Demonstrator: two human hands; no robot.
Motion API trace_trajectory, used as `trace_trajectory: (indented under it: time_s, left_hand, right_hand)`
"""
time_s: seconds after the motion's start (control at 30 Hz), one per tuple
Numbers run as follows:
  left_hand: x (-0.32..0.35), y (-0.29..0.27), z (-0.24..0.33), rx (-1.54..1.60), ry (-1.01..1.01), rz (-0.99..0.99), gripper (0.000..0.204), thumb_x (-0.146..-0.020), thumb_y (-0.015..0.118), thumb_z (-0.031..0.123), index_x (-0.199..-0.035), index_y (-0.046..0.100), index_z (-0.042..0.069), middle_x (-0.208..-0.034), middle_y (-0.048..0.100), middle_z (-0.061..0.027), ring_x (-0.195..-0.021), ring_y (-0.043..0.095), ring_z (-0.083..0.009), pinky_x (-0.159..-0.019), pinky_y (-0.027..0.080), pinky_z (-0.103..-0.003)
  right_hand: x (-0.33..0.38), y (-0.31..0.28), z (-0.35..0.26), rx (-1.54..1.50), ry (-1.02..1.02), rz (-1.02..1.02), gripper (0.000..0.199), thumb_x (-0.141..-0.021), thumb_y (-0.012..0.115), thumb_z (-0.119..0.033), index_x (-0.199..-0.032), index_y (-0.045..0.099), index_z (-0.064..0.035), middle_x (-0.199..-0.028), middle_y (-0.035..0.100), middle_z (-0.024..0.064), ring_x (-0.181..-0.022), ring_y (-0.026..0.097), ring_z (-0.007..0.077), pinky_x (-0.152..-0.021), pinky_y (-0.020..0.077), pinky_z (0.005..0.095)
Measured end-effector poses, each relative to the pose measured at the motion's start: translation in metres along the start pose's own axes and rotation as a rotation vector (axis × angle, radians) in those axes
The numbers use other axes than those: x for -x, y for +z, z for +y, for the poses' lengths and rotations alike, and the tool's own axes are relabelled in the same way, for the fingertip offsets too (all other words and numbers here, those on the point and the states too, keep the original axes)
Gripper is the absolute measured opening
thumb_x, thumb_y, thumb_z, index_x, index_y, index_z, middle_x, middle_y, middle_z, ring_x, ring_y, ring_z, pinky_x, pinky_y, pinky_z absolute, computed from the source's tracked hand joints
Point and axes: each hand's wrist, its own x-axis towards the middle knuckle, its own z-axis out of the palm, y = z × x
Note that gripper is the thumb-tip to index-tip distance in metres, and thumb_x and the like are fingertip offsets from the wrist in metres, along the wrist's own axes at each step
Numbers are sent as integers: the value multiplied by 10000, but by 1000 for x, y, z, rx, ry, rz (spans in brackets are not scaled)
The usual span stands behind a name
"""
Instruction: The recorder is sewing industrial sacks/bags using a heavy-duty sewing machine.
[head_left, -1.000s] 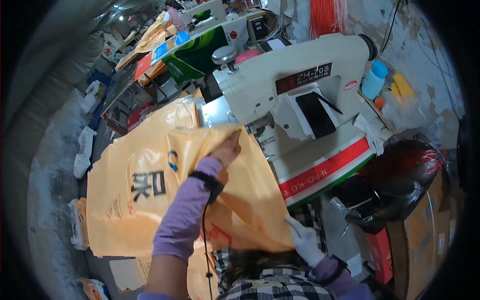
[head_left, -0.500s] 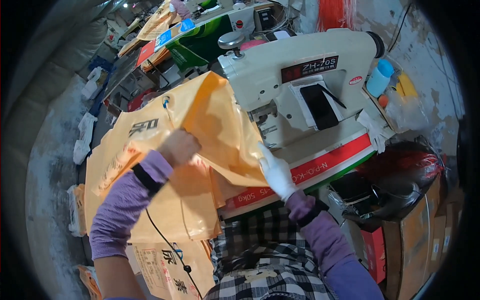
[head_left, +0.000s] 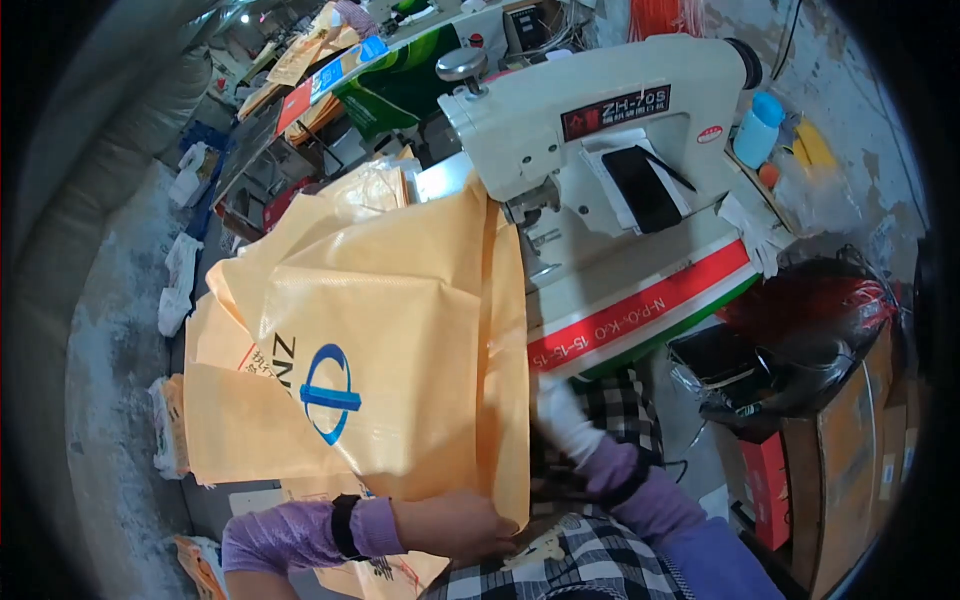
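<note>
A large yellow-orange woven sack (head_left: 400,340) with a blue emblem lies before me, its open mouth edge running down along the right beside the needle area of the sewing machine (head_left: 600,110). My left hand (head_left: 475,525) is closed on the sack's near corner, close to my lap. My right hand (head_left: 565,418), in a white glove, is beside the sack's lower right edge, below the machine bed. Motion blurs its fingers, and whether they touch the sack cannot be made out.
A dark phone (head_left: 643,200) and a pen rest on the machine bed. Another white glove (head_left: 750,235) hangs at its right end. A blue bottle (head_left: 760,130), a black plastic bag (head_left: 800,350) and a cardboard box (head_left: 840,460) stand to the right. More sacks (head_left: 375,190) lie behind.
My left hand has moved down toward my lap with the sack's edge. The sack has turned, now showing its blue emblem. My right hand has dropped lower, away from the needle area.
</note>
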Motion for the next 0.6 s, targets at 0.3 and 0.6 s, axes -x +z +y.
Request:
trace_trajectory:
  time_s: [0.3, 0.6]
  left_hand:
    - [-80, -93, -11, -282, 295, 246, 220, -809, 601, 178, -971, 628, 32, -823, 623, -158, -743, 623, -351, -624, 499, -445]
    - [-85, -71, -198, 52, -148, 1033, 515, -910, 636, 254, -1358, 474, 57, -1428, 403, -225, -1313, 426, -351, -1109, 335, -400]
  right_hand:
    - [19, 5, -93, 541, -395, 107, 584, -848, 608, -60, -1387, 391, -2, -1122, 617, 213, -982, 616, 328, -896, 481, 354]
    - [49, -35, -58, 145, 202, 43, 314, -1003, 480, -219, -1164, 601, 22, -1029, 651, 35, -945, 577, 91, -845, 463, 251]
